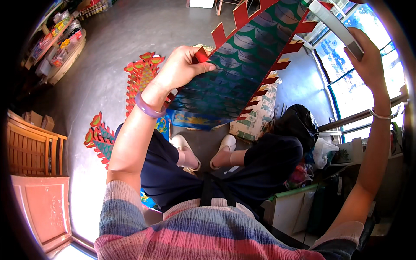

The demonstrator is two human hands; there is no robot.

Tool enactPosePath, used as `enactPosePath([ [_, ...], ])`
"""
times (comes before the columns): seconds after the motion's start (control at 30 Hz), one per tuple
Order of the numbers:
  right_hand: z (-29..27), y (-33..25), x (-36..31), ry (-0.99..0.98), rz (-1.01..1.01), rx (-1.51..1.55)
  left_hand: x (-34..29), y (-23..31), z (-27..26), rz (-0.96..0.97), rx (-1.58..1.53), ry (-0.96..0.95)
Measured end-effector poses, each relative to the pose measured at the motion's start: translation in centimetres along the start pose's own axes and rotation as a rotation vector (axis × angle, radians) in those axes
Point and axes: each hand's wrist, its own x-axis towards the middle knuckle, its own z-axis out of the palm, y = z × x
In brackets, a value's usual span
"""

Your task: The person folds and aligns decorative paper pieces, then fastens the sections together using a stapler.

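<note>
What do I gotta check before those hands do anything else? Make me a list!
1. Left hand has a grip: ok, thumb and fingers pinch the edge of the green scale-patterned sheet.
2. Right hand has a grip: ok, it holds one end of a long pale object.
3. Whole sheet in sight: not ok, its top end runs out of the picture.
4. Pale object touching the sheet: cannot tell, they overlap in this view.
5. Red tabs on the sheet's right edge standing out: ok for those in view.
6. Red-edged pieces on the floor away from the hands: ok, neither hand touches them.
</note>
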Motion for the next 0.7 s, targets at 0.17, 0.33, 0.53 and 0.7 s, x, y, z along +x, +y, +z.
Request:
enactPosePath([
  [0.17,0.3,0.7,-0.2,-0.009,0.002,-0.015,0.3,-0.7,0.5,0.053,-0.086,0.007],
  [0.33,0.8,0.6,-0.6,-0.055,-0.025,0.078,0.1,0.2,0.6,-0.105,-0.115,-0.016],
  [0.53,2.8,-1.0,-3.7,-0.063,0.212,0.219,0.2,-0.3,-1.6,-0.076,-0.199,0.08],
  [0.7,5.8,-4.9,-5.8,-0.256,0.064,0.369,0.3,1.4,-2.8,-0.049,-0.27,0.098],
])
